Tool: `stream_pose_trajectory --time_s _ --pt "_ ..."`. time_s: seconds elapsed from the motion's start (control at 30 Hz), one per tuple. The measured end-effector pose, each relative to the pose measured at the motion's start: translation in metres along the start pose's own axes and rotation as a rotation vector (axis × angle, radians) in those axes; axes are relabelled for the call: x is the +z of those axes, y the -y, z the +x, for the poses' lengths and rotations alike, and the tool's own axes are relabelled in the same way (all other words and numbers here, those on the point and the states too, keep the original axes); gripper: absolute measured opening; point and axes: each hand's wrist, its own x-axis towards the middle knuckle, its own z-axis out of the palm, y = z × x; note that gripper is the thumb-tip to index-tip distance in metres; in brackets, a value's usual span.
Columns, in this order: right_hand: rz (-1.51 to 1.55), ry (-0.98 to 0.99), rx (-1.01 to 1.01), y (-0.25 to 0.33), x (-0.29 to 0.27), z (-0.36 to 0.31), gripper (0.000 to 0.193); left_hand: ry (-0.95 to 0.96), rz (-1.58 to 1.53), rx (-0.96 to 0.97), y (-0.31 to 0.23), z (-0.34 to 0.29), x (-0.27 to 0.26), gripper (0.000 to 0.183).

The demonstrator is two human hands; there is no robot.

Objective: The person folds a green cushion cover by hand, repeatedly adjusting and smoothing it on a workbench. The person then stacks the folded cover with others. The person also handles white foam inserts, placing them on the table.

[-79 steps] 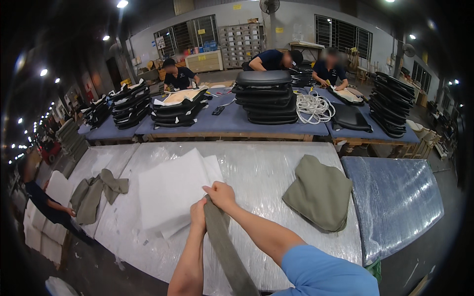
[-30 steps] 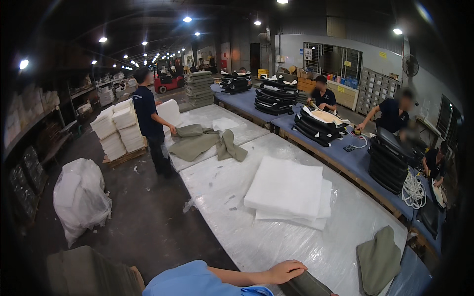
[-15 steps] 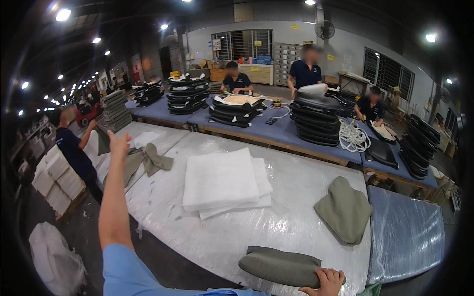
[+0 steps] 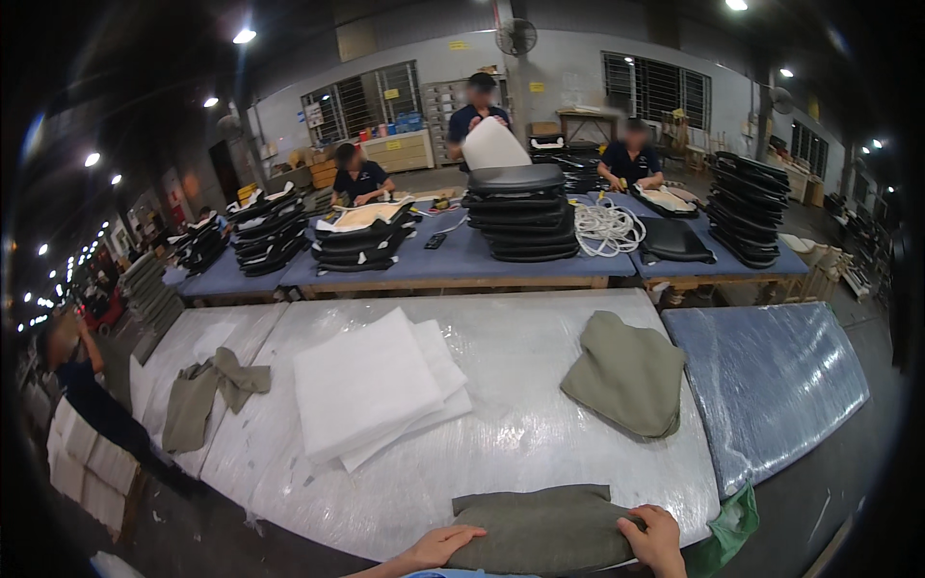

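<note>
Both hands are low at the near edge of the surface (image 4: 540,405), which is wrapped in clear plastic. The left hand (image 4: 441,545) lies flat, fingers together and stretched along the front left edge of an olive-green cushion cover (image 4: 544,528). The right hand (image 4: 655,539) sits on that cover's right end, fingers curled over its edge and pressing on the fabric. So one cover is under the hands, at the near edge of the surface.

Beyond it, to the right, lies a second green cover (image 4: 624,374), well apart from the first. To the far left of the stack of white foam sheets (image 4: 376,393), a third green piece (image 4: 204,397) lies crumpled. The foam stack sits left of centre, its sheets fanned slightly.

Behind, a blue bench (image 4: 462,262) carries piles of black seat shells (image 4: 520,212) and a coil of white rope (image 4: 607,227). Three people stand at it; a fourth is far left.
</note>
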Motion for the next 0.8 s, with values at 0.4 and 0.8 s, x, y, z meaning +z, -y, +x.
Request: stream_pose_trajectory --time_s 0.4,0.8 --pt "-0.113 0.658 0.406 -0.018 -0.009 0.039 0.085 -0.185 -0.323 -0.186 0.05 0.029 0.01 0.046" --pt "-0.196 1.027 0.775 -0.112 0.121 0.112 0.152 -0.202 -0.18 -0.719 0.068 0.1 -0.008 0.118"
